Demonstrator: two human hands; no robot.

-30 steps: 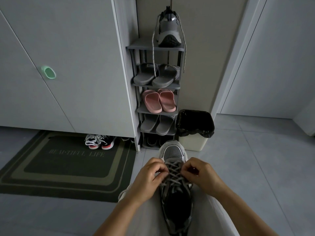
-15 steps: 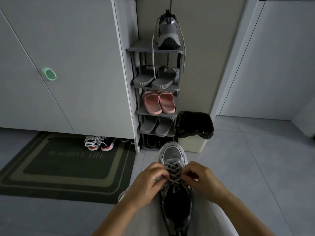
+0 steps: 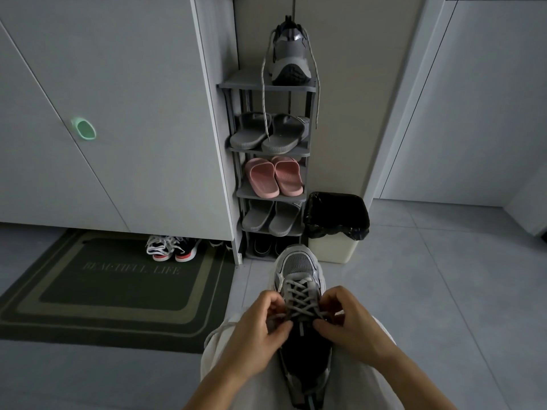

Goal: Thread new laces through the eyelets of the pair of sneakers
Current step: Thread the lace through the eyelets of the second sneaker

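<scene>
In the lower middle of the frame a grey-and-white mesh sneaker point(image 3: 299, 267) lies on the person's lap, over loose white trousers point(image 3: 225, 356), with its toe pointing up the frame and its dark opening toward the bottom edge. A pale grey flat lace point(image 3: 300, 297) crosses back and forth up its front. The left hand point(image 3: 257, 329) sits against the left side of the shoe, fingers curled, thumb and forefinger pinching the lace by the upper eyelets. The right hand point(image 3: 352, 324) mirrors it on the right side, curled and pinching the other run of the lace. The matching second grey sneaker point(image 3: 290, 54) stands toe-up at the upper middle, on the top shelf of a narrow grey shoe rack point(image 3: 266, 85), and its loose lace ends point(image 3: 264, 93) hang down over both sides of the shelf. On the shelves below are grey rubber slippers point(image 3: 266, 131), pink rubber slippers point(image 3: 273, 177) and another grey pair point(image 3: 270, 217). Just right of the rack stands a white bin lined with a black bag point(image 3: 331, 250). At the lower left lies a dark green doormat with pale borders point(image 3: 112, 285), and black, white and red trainers point(image 3: 173, 248) sit at its top edge under a white cabinet. A mint-green oval handle point(image 3: 84, 129) shows on the cabinet door at the left.
</scene>
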